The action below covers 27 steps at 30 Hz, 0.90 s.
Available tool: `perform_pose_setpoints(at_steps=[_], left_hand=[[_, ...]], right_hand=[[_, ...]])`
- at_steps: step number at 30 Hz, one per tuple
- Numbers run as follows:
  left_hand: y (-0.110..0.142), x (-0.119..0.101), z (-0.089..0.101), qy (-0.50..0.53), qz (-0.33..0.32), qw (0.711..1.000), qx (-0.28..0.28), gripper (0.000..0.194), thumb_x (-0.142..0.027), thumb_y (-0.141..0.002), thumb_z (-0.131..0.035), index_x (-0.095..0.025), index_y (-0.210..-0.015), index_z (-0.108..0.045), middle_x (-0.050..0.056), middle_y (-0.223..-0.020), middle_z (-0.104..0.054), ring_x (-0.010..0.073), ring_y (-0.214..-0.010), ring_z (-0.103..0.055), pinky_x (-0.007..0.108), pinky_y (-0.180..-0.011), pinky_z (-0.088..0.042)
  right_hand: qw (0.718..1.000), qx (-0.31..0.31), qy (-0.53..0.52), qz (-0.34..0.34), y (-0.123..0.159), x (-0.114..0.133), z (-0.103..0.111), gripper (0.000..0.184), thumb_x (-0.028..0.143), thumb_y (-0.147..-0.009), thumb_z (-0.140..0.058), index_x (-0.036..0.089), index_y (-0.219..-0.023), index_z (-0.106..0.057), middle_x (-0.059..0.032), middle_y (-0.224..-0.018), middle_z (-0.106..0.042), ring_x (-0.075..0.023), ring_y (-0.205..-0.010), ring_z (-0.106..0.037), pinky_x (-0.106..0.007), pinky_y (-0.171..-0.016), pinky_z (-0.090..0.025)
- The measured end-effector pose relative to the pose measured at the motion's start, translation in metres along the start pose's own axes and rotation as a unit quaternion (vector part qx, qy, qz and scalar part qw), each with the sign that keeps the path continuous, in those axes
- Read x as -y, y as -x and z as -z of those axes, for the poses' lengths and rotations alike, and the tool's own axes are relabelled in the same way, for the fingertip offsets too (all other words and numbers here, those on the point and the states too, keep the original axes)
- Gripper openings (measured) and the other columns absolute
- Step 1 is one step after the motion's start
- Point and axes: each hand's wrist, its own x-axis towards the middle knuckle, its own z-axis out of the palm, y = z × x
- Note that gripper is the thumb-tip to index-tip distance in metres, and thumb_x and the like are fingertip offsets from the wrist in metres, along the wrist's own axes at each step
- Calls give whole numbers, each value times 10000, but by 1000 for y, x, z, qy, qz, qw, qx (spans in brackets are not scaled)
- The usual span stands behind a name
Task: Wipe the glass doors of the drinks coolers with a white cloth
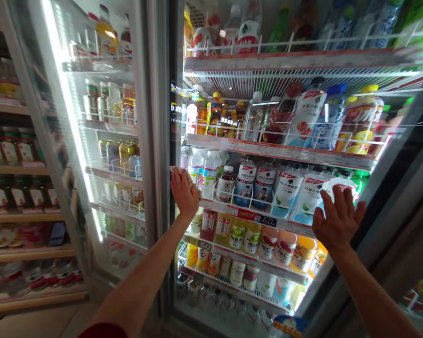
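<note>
My left hand (pixel 185 191) reaches up to the left edge of a glass cooler door (pixel 178 141), fingers stretched out by the dark frame. A small pale patch shows at its fingertips; I cannot make out what it is. Farther right, my right hand (pixel 339 219) is raised with its fingers spread and nothing in it, near the door's right side. Whether it touches the glass, I cannot tell. Between the hands, behind the glass, stand white-and-blue labelled bottles (pixel 286 190) and a dark-drink bottle (pixel 226 184) on a wire-fronted shelf (pixel 239 209).
Yellow and pink drink bottles (pixel 253 237) line a lower shelf, with more bottles (pixel 306 117) above. To the left, a second lit cooler (pixel 109 126) holds cans and bottles behind a grey upright (pixel 157 117). Wooden shelves (pixel 28 217) with jars stand at the far left.
</note>
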Motion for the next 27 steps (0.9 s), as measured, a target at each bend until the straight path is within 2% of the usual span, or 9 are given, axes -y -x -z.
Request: perform_pose_setpoints(at_steps=[4,6,8,12,14,18,20,24,27], left_hand=[[21,-47,-7,45,-265,958,98,576,-290,-848,-418,-186,-1390,-253,91,-1458,-240,242,-1364,-141,430,-1090,-202],[22,-51,-6,46,-351,927,128,553,-292,-836,-439,-243,-1368,-302,49,-1434,-310,225,-1356,-182,418,-1096,-190],[10,-39,-5,36,-324,939,114,543,-272,-836,-423,-249,-1366,-306,49,-1440,-294,214,-1356,-185,418,-1100,-179],[-12,-30,-7,25,-98,995,16,566,-234,-851,-369,-147,-1394,-237,115,-1474,-152,240,-1371,-86,460,-1093,-174],[-7,-50,-10,43,-164,985,36,576,-239,-841,-389,-161,-1393,-243,102,-1472,-166,239,-1370,-93,454,-1092,-185],[1,-76,-11,68,-386,914,105,550,-236,-816,-439,-254,-1354,-326,24,-1432,-309,187,-1355,-189,387,-1103,-187],[-11,-63,-10,58,-324,941,77,542,-227,-831,-415,-228,-1363,-313,41,-1445,-279,194,-1356,-186,392,-1105,-179],[-36,-41,-12,25,-83,996,-18,555,-231,-871,-371,-151,-1398,-220,99,-1484,-131,226,-1372,-110,428,-1108,-152],[-26,-63,-14,53,-217,974,25,573,-239,-848,-411,-201,-1394,-239,55,-1480,-171,221,-1370,-120,421,-1113,-156]], right_hand=[[1000,8,-2,1,-1,1,3,473,271,-820,-425,172,-1281,-456,-121,-1380,-410,-285,-1304,-324,-519,-1069,-165],[1000,19,-5,-12,-2,2,5,466,265,-818,-441,176,-1276,-460,-117,-1374,-420,-275,-1307,-321,-505,-1076,-162],[999,27,-6,-22,-2,3,6,463,256,-816,-448,175,-1271,-463,-116,-1372,-422,-270,-1313,-310,-500,-1081,-153],[999,28,7,-18,-1,2,4,481,258,-810,-434,179,-1285,-443,-121,-1380,-410,-278,-1318,-299,-511,-1077,-142],[999,25,17,-11,-1,1,3,494,259,-806,-437,192,-1295,-429,-118,-1382,-408,-278,-1311,-314,-510,-1075,-151],[999,25,20,-5,-3,2,6,513,249,-801,-456,218,-1311,-408,-107,-1391,-401,-268,-1309,-324,-494,-1077,-171],[999,31,16,-16,-4,5,8,510,246,-804,-455,229,-1311,-407,-102,-1397,-394,-264,-1311,-321,-488,-1077,-177],[998,36,10,-44,-5,9,9,497,235,-809,-450,234,-1305,-416,-94,-1392,-404,-258,-1315,-314,-487,-1081,-170],[999,30,7,-38,-6,10,10,501,238,-811,-451,232,-1310,-409,-94,-1390,-406,-257,-1317,-310,-488,-1080,-172]])
